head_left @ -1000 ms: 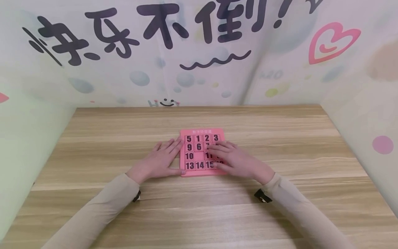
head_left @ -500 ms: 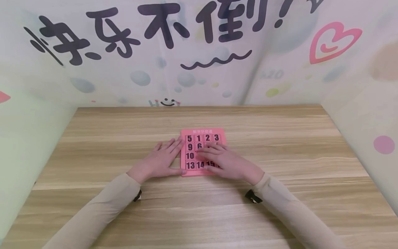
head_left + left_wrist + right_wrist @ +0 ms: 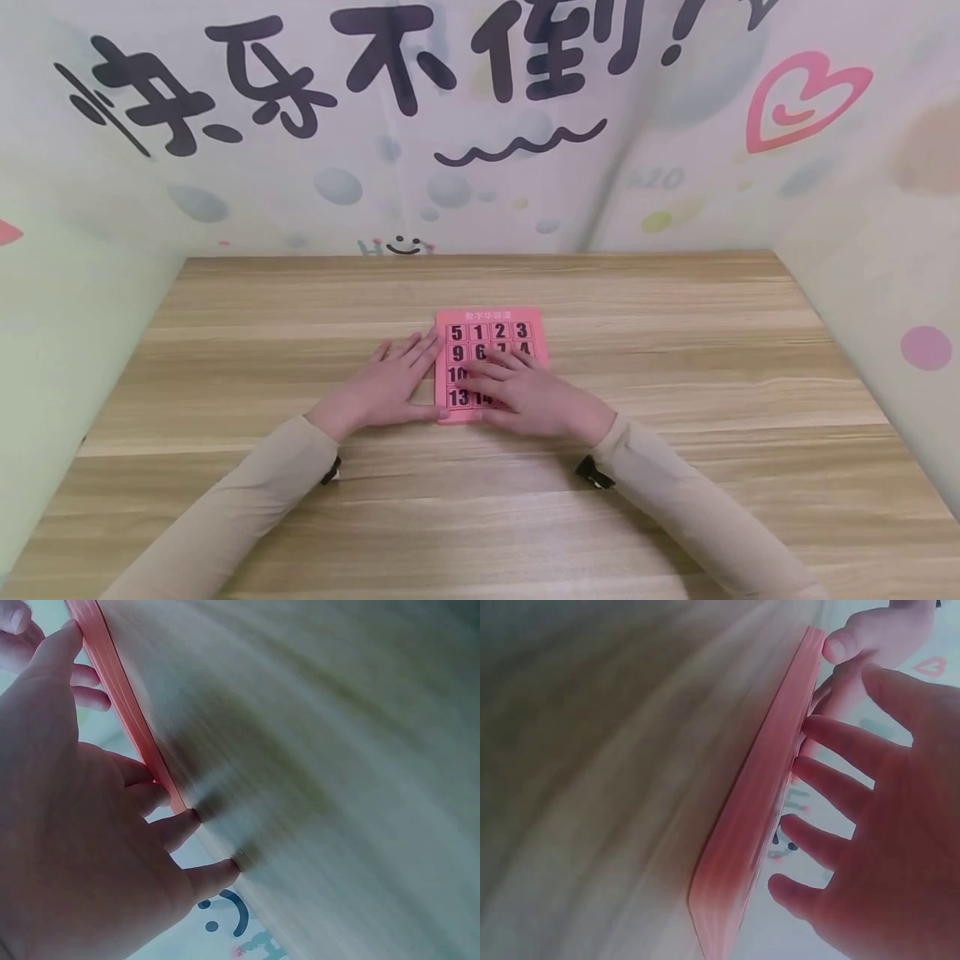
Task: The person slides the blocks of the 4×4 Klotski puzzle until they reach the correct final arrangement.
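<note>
A pink number sliding puzzle (image 3: 449, 317) lies flat on the wooden table, its top row reading 5, 1, 2, 3. Along its left edge rests my left hand (image 3: 378, 390), fingers spread and fairly straight, thumb at the lower left corner. The left wrist view shows the thumb and some fingertips against the pink side of the board, two others down on the table. My right hand (image 3: 536, 402) reaches over the board from the right, its extended fingertips at the tile face near 10. It covers much of the lower right tiles. In the right wrist view, its fingers (image 3: 840, 784) are spread.
The wooden table (image 3: 675, 333) spreads around the puzzle on all sides. A white printed wall (image 3: 300, 208) with large dark characters stands at its back edge, and pale walls close off both sides. Black wrist straps (image 3: 595, 472) show under the sleeves.
My right hand has slid left across the puzzle, from its right columns to the left ones. Tiles 7 and 4 now show behind its fingers. My left hand stays in place.
</note>
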The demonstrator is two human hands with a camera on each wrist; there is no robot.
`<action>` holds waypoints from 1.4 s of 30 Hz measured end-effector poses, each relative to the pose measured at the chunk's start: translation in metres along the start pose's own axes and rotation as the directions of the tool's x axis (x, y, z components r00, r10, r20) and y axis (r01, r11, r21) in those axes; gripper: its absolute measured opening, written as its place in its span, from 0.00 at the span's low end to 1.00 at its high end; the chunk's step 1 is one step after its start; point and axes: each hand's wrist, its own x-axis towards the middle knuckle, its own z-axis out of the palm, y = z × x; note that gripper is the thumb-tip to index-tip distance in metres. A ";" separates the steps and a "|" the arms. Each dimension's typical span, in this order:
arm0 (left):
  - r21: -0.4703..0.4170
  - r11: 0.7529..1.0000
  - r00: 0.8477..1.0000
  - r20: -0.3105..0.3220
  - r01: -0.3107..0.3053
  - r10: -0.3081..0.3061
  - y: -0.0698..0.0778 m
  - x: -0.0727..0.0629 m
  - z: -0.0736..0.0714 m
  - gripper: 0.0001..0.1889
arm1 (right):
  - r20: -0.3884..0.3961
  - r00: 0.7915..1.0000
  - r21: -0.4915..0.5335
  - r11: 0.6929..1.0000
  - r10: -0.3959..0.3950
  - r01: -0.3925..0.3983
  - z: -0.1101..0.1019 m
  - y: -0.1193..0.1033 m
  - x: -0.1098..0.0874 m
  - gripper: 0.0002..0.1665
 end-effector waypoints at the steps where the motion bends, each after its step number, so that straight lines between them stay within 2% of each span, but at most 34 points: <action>1: -0.001 1.000 1.000 0.000 0.000 0.000 0.000 0.000 0.000 0.53 | 0.001 1.000 0.001 1.000 0.003 -0.003 0.000 -0.001 0.000 0.30; 11: 0.000 1.000 1.000 0.002 0.002 -0.002 0.001 -0.001 -0.001 0.53 | 0.003 1.000 0.007 1.000 0.016 -0.016 -0.002 0.000 -0.004 0.31; 27: -0.003 1.000 1.000 0.001 0.001 -0.001 0.000 0.000 0.001 0.53 | -0.012 0.999 0.011 0.999 0.030 -0.030 -0.001 0.012 -0.020 0.31; 37: 0.003 1.000 1.000 0.001 0.002 -0.002 0.000 -0.002 -0.001 0.53 | -0.010 1.000 -0.027 1.000 0.003 -0.004 -0.001 0.004 -0.007 0.32; 42: 0.010 1.000 1.000 -0.003 -0.005 0.005 0.000 -0.002 -0.001 0.52 | 0.027 0.999 -0.025 0.999 0.041 -0.040 -0.001 0.000 -0.005 0.31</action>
